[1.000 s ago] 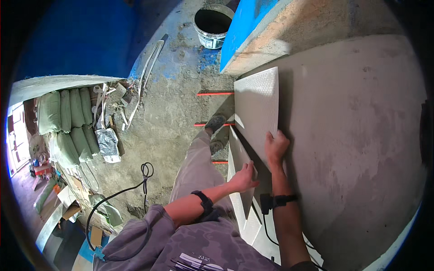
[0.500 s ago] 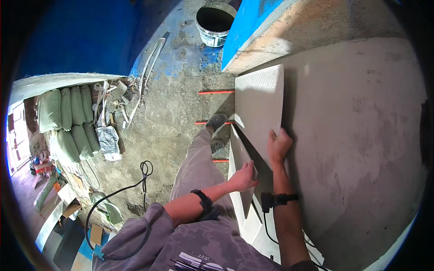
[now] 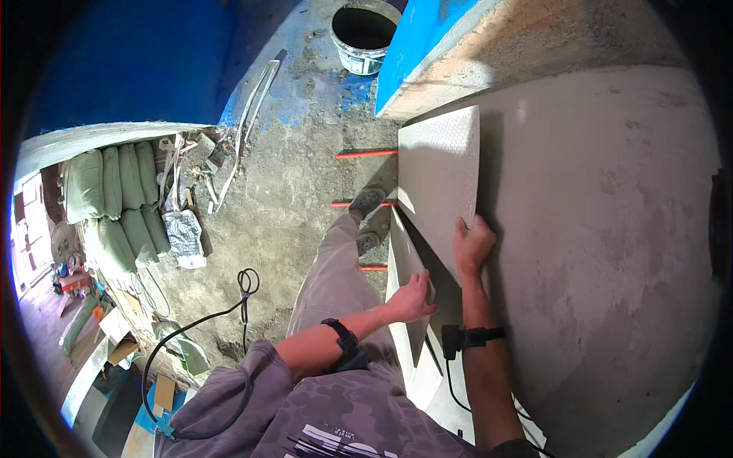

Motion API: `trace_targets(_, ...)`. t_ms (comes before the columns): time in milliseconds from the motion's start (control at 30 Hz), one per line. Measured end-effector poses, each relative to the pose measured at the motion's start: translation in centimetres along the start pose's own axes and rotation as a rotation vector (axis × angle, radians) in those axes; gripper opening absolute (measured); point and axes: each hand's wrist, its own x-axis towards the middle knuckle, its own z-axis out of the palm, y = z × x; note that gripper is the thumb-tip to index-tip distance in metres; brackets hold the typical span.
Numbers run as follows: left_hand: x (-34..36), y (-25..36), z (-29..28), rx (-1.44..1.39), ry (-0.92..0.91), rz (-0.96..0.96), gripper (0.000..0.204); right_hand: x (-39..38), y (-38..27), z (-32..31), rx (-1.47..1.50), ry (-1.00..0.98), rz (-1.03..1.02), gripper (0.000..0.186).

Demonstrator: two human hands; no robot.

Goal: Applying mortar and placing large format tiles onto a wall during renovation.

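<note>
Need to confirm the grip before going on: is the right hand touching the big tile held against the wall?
Touching. The head view shows the right hand with fingers curled over the lower right edge of the large grey tile.

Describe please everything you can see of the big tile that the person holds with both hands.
The tile is a large pale grey-white rectangular slab; its visible face carries a fine dotted texture, and it looks like ceramic or stone. It stands tilted on edge against the grey plastered wall, above more pale tiles stacked on edge. The right hand grips its edge nearest the wall, fingers curled over it. The left hand presses on its lower near part. Its far end points toward the blue panel.
</note>
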Motion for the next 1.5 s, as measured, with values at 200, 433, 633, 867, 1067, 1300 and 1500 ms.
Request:
trace_targets(200, 0.3, 0.0, 0.0, -0.048, -0.034, -0.013, 0.102, -0.2, 0.1, 0.1, 0.026, -0.005, -0.01, 0.018)
trace_targets(433, 0.2, 0.2, -0.3, -0.048, -0.039, -0.024, 0.104, -0.1, -0.2, -0.1, 0.024, -0.025, 0.004, 0.019)
trace_targets(633, 0.5, 0.2, -0.1, -0.067, -0.049, -0.017, 0.103, -0.1, -0.2, -0.2, 0.005, -0.04, 0.021, 0.019)
trace_targets(867, 0.7, 0.3, -0.1, -0.045, -0.03, 0.001, 0.102, 0.0, 0.0, -0.3, 0.027, -0.053, 0.033, 0.019)
trace_targets(1067, 0.8, 0.6, -0.4, -0.041, -0.073, -0.049, 0.102, 0.0, 0.0, 0.1, -0.007, 0.05, -0.032, 0.02)
trace_targets(1300, 1.0, 0.2, -0.4, -0.038, -0.076, -0.027, 0.103, 0.3, 0.7, 0.6, -0.051, 0.032, -0.028, 0.02)
trace_targets(1500, 1.0, 0.0, -0.5, -0.042, -0.056, -0.041, 0.099, 0.4, 0.9, 0.9, 0.085, -0.022, 0.04, 0.02)
